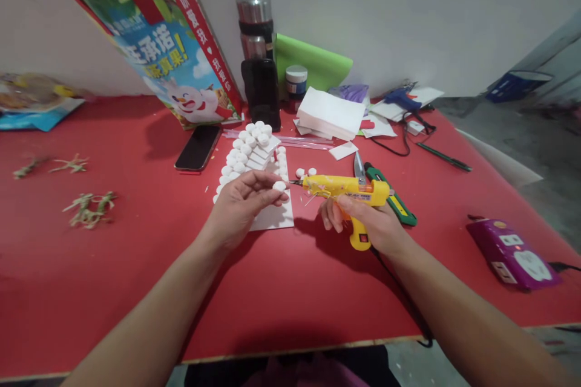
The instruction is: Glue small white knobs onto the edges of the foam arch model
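Between thumb and fingers, my left hand (247, 201) pinches a small white round piece (279, 186), like a pebble or foam ball. My right hand (363, 217) is wrapped round the handle of a yellow hot glue gun (338, 188). The gun's nozzle points left, close to the white piece; whether they touch I cannot tell. Under and behind my left hand lies a white board (281, 217), its edge lined with rows of similar white pieces (240, 157) around small white steps (261, 157). A few loose white pieces (312, 172) lie by the nozzle.
A green utility knife (403, 211) and scissors (359, 166) lie behind the gun. A phone (198, 147), white sheets (331, 113), a flask (255, 12) and a printed bag (172, 60) stand or lie farther back. Right is a purple power socket (512, 254); left, twisted twine figures (93, 208).
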Demonstrator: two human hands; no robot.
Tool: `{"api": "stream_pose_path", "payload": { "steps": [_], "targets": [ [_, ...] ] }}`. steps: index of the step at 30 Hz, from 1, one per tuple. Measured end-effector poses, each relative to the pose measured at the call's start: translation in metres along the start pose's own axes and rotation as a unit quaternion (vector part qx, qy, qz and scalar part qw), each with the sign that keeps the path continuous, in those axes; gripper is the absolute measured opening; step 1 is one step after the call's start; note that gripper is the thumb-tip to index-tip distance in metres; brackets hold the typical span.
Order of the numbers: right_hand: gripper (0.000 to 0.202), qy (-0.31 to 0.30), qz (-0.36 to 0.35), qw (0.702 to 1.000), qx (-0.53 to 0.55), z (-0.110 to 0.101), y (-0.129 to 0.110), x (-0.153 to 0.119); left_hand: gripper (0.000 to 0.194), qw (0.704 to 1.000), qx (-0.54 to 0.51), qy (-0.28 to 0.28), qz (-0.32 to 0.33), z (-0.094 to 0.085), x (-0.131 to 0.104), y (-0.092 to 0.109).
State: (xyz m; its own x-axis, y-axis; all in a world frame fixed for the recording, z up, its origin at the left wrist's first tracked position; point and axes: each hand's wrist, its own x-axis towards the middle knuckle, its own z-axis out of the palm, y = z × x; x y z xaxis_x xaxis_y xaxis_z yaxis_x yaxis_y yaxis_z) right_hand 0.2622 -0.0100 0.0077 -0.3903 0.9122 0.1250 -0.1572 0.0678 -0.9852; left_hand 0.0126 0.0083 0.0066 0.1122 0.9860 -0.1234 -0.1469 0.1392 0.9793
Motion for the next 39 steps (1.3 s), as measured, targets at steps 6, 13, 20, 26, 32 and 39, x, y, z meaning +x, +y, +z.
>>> {"api": "stream_pose_path", "payload": {
  "steps": [6,13,20,26,32,39],
  "targets": [
    [0.051,-0.010,0.004,1.000,-0.008,0.001,0.001,0.000,0.030,1.000,-0.022,0.000,-0.013,0.001,0.001,-0.003],
    [0.053,-0.009,0.012,1.000,-0.010,0.004,0.007,-0.002,0.030,0.995,-0.093,-0.009,-0.037,0.003,0.001,-0.006],
    [0.054,-0.012,0.003,1.000,-0.005,0.003,0.010,-0.002,0.037,0.989,-0.138,-0.009,-0.050,0.005,0.001,-0.002],
    [0.054,-0.018,-0.003,1.000,-0.009,0.003,0.010,-0.002,0.039,0.988,-0.146,-0.010,-0.057,0.005,0.002,-0.002],
    [0.056,-0.009,-0.003,1.000,-0.009,0.004,0.010,-0.003,0.037,0.988,-0.141,-0.016,-0.058,0.005,0.003,-0.002],
    [0.055,0.000,-0.008,1.000,0.000,0.005,0.009,-0.001,0.036,0.988,-0.137,-0.015,-0.067,0.005,0.002,-0.001]
  ]
}}
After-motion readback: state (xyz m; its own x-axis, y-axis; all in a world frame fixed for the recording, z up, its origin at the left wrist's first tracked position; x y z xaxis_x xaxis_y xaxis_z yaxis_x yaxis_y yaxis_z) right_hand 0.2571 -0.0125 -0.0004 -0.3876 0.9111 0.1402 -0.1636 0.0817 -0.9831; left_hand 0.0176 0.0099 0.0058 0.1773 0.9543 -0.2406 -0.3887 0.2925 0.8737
